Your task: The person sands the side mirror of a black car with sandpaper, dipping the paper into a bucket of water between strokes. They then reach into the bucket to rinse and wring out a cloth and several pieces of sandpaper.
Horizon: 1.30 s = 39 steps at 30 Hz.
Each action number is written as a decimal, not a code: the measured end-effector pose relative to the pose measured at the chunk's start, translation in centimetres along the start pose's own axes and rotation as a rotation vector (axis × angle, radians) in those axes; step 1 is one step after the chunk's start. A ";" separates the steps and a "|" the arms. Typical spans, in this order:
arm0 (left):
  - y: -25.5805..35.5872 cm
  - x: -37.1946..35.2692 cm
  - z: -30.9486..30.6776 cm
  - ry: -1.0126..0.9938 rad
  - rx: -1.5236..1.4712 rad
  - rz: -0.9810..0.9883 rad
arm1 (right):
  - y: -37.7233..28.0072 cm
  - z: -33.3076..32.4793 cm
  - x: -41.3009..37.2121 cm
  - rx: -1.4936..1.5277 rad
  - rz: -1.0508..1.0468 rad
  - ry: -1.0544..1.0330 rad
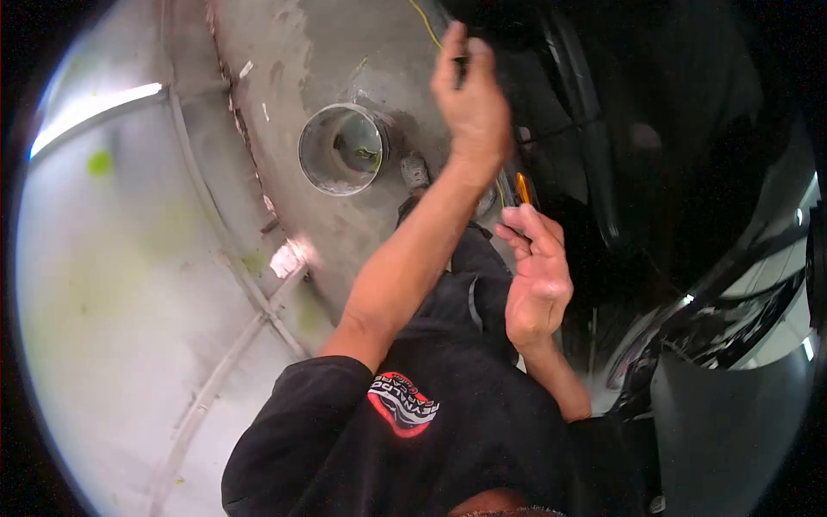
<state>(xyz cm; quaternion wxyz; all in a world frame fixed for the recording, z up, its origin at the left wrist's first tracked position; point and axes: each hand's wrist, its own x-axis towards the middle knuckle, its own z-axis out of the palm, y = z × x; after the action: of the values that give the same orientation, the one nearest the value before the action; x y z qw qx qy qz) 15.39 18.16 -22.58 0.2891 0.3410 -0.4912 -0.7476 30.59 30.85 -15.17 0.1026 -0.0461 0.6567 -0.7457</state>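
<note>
A thin yellow strip (pixel 425 22) runs along the edge of a glossy black car body panel (pixel 680 172). My left hand (pixel 474 112) reaches far forward over this edge, its fingers bent toward one another around a dark gap. Closer to my body, my right hand (pixel 538 284) has its fingers curled in a pinch, palm turned up. The lower stretch of the yellow strip comes down to these fingertips. A small orange piece (pixel 523 188) shows just beyond them, against the black panel. What either hand grips is too small to tell.
An open metal bucket (pixel 342 150) with something greenish inside stands on the stained concrete floor (pixel 267 52). My shoe (pixel 414 172) is close beside it. At left, a pale sheeted wall (pixel 121 284) has strips over its seams. A dark grey panel (pixel 732 431) lies at lower right.
</note>
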 end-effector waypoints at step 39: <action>0.1 0.2 -0.4 -0.211 -0.035 0.038 | -6.1 6.1 29.8 -1.118 -1.354 0.116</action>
<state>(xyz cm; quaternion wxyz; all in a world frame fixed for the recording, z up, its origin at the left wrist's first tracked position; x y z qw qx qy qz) 15.63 17.75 -22.64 0.2558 0.2461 -0.5120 -0.7822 2.21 19.30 -10.26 -0.4325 -0.4311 0.7616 -0.2168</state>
